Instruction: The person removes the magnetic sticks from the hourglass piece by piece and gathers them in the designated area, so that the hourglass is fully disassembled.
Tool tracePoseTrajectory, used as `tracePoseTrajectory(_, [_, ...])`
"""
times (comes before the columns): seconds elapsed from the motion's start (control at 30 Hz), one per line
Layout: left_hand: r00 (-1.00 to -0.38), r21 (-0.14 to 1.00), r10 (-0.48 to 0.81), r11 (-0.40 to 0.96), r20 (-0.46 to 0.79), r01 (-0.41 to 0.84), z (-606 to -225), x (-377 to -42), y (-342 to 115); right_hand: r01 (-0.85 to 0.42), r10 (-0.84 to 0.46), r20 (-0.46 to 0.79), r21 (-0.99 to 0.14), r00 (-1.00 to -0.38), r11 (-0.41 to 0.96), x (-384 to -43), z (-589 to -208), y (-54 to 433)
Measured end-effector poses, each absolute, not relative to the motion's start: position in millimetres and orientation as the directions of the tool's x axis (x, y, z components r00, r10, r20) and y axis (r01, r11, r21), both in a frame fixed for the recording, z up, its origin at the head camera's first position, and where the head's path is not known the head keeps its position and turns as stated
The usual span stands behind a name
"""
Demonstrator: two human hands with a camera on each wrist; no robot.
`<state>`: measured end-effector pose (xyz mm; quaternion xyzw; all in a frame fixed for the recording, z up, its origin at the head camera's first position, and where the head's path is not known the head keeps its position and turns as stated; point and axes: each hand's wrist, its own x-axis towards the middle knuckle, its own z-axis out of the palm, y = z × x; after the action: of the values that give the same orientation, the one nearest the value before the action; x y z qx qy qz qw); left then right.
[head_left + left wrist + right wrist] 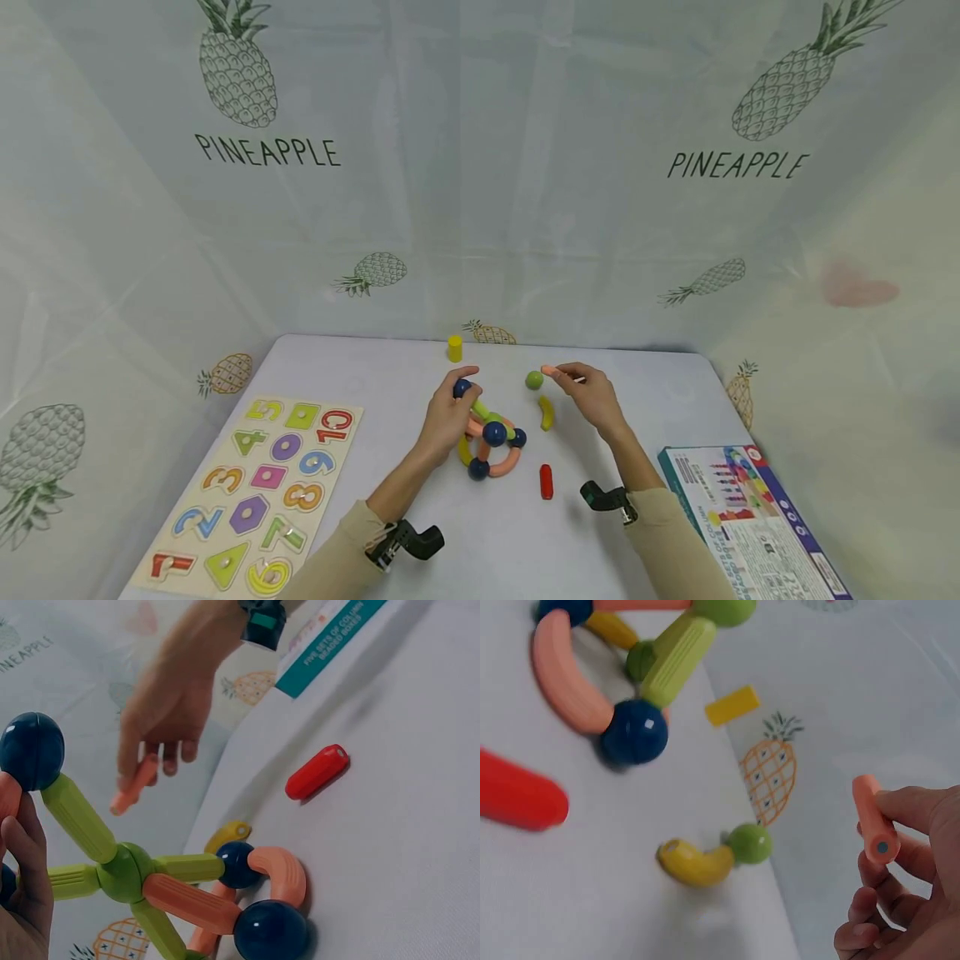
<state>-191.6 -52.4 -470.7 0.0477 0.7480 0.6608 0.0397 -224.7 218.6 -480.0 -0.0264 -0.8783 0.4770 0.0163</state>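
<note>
My left hand (442,421) grips the upper left of a ball-and-stick building-toy structure (494,433) by a navy ball. Navy balls, lime sticks around a green ball (125,872) and straight and curved salmon sticks make up the structure. To its right, above the table, my right hand (588,396) pinches a short straight salmon stick (874,817) between thumb and fingers. The stick's near end shows a small grey dot. Below that hand, a loose green ball (534,380) sits beside a curved yellow stick (547,412). A red stick (546,482) lies nearer me.
A yellow cylinder (455,348) stands at the table's back edge. On the left lies a number-and-shape puzzle board (348,450); on the right, a printed toy box (738,508). Pineapple-print cloth (480,208) hangs behind the table. Each wrist wears a small black camera.
</note>
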Motion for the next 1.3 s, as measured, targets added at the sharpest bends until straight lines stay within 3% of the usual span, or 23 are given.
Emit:
tracePoseTrajectory(0.53, [-0.992,0.991,0.13,0.132,-0.009,0.008,-472.2,-192.9,-52.1,0.226,0.16,-0.164,-0.792,-0.973,0.567,-225.3,-532.9,242.1])
tracePoseTrajectory(1.3, [-0.992,0.991,0.125,0.133,-0.015,0.001,-472.4,-193.0,-52.6,0.238,0.152,-0.184,-0.738,-0.971,0.632,-229.7,-537.6,225.8])
